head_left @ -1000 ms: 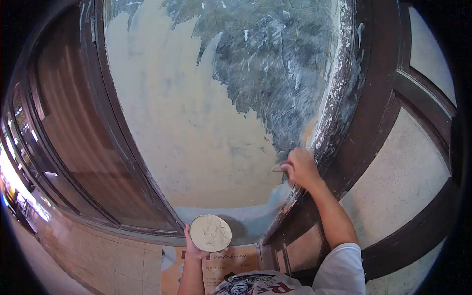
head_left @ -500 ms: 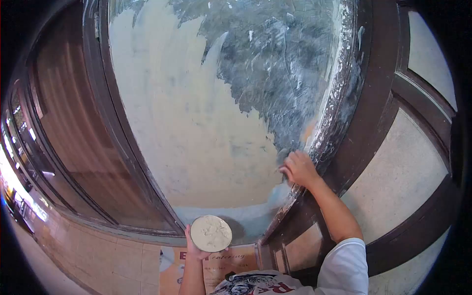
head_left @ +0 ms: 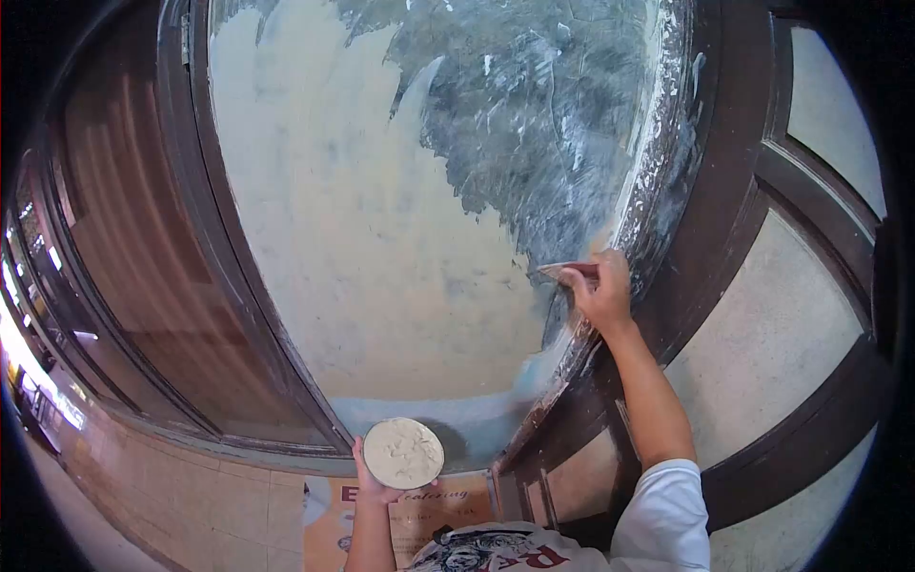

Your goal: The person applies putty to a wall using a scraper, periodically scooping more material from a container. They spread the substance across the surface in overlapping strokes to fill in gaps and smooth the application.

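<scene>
My right hand (head_left: 606, 294) is closed around a putty knife (head_left: 560, 271), its blade pointing left against the wall panel (head_left: 381, 219) near the panel's right edge. Cream filler covers the left and lower part of this panel, while the upper right shows rough dark grey with white streaks. Down at the panel's foot, my left hand (head_left: 375, 487) grips a round tub of filler (head_left: 404, 453) from below and the left side. Thick, ridged cream paste fills the tub close to its rim.
Brown wooden panelling with pale insets (head_left: 777, 286) stands on the right, close to my right arm. A dark framed door or window (head_left: 152, 267) is at left. Below lie floor tiles (head_left: 224, 505) and an orange printed banner (head_left: 329, 529).
My right hand has moved up and slightly right along the panel's right edge, and the knife's blade now shows. The left hand and tub have shifted slightly left in view.
</scene>
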The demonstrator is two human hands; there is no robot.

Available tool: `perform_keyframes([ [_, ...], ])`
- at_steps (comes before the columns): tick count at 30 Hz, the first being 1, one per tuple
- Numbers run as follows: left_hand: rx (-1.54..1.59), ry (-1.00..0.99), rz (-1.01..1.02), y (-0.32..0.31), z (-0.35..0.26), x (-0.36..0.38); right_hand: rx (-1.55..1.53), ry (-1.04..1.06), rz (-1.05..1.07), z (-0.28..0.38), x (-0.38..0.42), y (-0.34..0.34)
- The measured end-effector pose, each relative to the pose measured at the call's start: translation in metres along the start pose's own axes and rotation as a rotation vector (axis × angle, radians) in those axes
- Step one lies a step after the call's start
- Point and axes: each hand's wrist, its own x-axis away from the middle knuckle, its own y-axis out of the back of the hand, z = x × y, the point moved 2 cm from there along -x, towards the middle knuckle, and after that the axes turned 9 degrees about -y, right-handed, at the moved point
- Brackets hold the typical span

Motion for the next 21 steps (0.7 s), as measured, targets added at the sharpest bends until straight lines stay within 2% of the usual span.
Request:
perform_keyframes([
  [1, 0.045, -0.012, -0.039, 0.000, 0.001, 0.001, -0.041, -0.031, -0.161, 0.000, -0.002, 0.005],
  [2, -0.021, -0.018, 0.019, 0.003, 0.002, 0.000, -0.017, -0.038, 0.017, 0.000, 0.008, 0.005],
  [3, -0.019, -0.018, 0.017, 0.006, 0.002, 0.001, -0.017, -0.039, 0.020, -0.002, 0.026, 0.000],
  [5, -0.101, -0.056, -0.034, 0.012, 0.002, 0.000, 0.078, 0.311, 0.487, -0.003, 0.063, -0.027],
  [6, -0.136, -0.042, -0.003, 0.014, 0.002, 0.000, 0.109, 0.432, 0.472, -0.001, 0.068, -0.030],
  [7, -0.138, -0.045, 0.000, 0.015, 0.001, -0.002, 0.108, 0.434, 0.467, 0.006, 0.053, -0.024],
  [9, -0.119, -0.017, -0.013, 0.017, 0.001, -0.001, 0.143, -0.009, 0.468, 0.002, 0.016, -0.009],
  [10, -0.076, 0.031, 0.072, 0.007, 0.000, 0.000, 0.023, 0.062, 0.061, -0.001, 0.008, 0.000],
  [13, -0.169, -0.039, -0.051, 0.002, 0.002, 0.001, -0.008, 0.031, -0.031, 0.001, 0.005, 0.010],
  [14, -0.165, -0.039, -0.007, -0.002, 0.004, 0.000, -0.009, 0.030, -0.031, 0.002, 0.013, 0.008],
  [17, -0.094, -0.033, -0.030, -0.002, 0.007, -0.001, 0.079, 0.412, 0.527, 0.003, 0.067, -0.019],
  [19, -0.074, -0.025, 0.005, -0.002, 0.008, -0.004, 0.090, 0.415, 0.506, 0.004, 0.054, -0.021],
  [21, -0.055, -0.011, 0.026, 0.000, 0.006, -0.003, 0.040, 0.100, 0.136, 0.001, 0.012, -0.003],
])
